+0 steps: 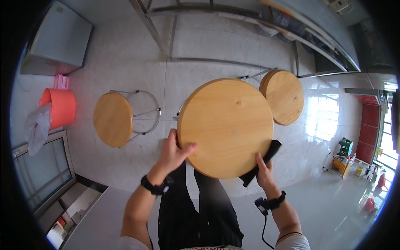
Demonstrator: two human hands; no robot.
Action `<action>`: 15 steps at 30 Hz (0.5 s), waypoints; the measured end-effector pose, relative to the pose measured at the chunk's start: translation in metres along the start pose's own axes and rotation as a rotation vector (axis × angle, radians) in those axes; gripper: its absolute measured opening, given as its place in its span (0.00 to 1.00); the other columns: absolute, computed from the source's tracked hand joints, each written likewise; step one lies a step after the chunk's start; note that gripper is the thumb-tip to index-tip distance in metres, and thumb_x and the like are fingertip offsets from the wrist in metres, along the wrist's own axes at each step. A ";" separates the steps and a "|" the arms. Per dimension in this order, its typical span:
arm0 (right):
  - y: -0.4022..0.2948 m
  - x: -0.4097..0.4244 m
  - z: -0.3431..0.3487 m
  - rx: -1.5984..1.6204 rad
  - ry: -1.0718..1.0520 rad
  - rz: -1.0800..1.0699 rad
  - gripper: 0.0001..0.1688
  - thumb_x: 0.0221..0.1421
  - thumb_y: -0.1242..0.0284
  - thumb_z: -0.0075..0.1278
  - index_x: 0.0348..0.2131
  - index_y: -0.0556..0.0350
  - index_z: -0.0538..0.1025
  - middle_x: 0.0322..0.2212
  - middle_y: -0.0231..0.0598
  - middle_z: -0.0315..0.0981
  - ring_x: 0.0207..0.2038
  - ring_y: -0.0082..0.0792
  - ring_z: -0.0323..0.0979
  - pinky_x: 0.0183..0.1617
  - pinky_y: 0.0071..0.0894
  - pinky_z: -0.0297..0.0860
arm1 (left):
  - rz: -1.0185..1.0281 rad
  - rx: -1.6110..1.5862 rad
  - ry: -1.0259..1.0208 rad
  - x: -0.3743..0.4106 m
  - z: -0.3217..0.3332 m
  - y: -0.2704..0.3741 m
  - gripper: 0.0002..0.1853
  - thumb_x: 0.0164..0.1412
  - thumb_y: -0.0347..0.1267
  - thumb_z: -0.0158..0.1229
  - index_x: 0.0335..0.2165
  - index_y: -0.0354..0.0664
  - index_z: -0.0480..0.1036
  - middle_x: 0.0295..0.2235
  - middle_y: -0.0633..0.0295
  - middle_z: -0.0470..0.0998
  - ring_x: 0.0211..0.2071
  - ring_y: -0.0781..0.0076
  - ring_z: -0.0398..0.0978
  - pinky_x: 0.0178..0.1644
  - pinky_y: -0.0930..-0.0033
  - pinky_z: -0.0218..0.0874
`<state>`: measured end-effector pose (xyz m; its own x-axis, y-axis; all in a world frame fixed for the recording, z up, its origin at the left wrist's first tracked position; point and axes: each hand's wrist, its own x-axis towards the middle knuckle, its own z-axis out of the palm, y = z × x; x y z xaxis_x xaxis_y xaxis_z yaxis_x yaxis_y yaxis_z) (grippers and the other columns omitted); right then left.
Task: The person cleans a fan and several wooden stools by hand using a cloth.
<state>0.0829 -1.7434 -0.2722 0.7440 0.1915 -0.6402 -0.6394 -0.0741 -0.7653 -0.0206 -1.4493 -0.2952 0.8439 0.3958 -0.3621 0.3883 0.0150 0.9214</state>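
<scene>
A stool with a round wooden seat [226, 128] is held up in front of my body, its metal legs mostly hidden beneath. My left hand [176, 151] grips the seat's left edge, thumb on top. At the lower right edge, my right hand [265, 170] holds the seat together with a black cloth [272, 150], which sticks out on both sides of the fingers. Another stool [113, 119] with bent metal legs stands on the floor to the left. Beyond the held seat at the right are stacked round wooden stool seats [283, 97].
A metal frame [218, 60] and shelving cross the far side. At the left are a grey cabinet-like appliance [61, 37], a coral bin [62, 107] with a plastic bag and a glazed door panel [45, 168]. A green stool [345, 147] and bottles stand far right.
</scene>
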 end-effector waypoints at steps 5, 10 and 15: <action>0.087 0.087 -0.004 -0.103 -0.096 0.003 0.19 0.58 0.70 0.49 0.46 0.63 0.67 0.40 0.34 0.70 0.43 0.23 0.66 0.46 0.25 0.64 | 0.025 0.219 -0.055 0.048 -0.004 -0.093 0.32 0.49 0.46 0.64 0.36 0.30 0.58 0.28 0.48 0.73 0.30 0.63 0.75 0.32 0.67 0.66; 0.136 0.129 0.019 -0.051 -0.052 0.031 0.20 0.57 0.69 0.51 0.46 0.63 0.66 0.41 0.37 0.70 0.43 0.26 0.66 0.48 0.27 0.63 | -0.007 0.379 -0.112 0.086 -0.021 -0.139 0.29 0.50 0.41 0.64 0.38 0.29 0.60 0.33 0.48 0.75 0.34 0.65 0.76 0.38 0.68 0.66; 0.185 0.136 0.039 -0.072 -0.096 0.074 0.25 0.57 0.69 0.52 0.49 0.61 0.62 0.44 0.35 0.66 0.46 0.25 0.62 0.51 0.26 0.60 | -0.019 0.489 -0.147 0.116 -0.055 -0.173 0.31 0.48 0.46 0.65 0.37 0.31 0.62 0.30 0.47 0.76 0.33 0.59 0.77 0.36 0.66 0.67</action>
<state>0.0583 -1.6925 -0.4982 0.6709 0.2755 -0.6885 -0.6738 -0.1612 -0.7211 -0.0102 -1.3560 -0.4889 0.8647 0.2656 -0.4264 0.5020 -0.4248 0.7534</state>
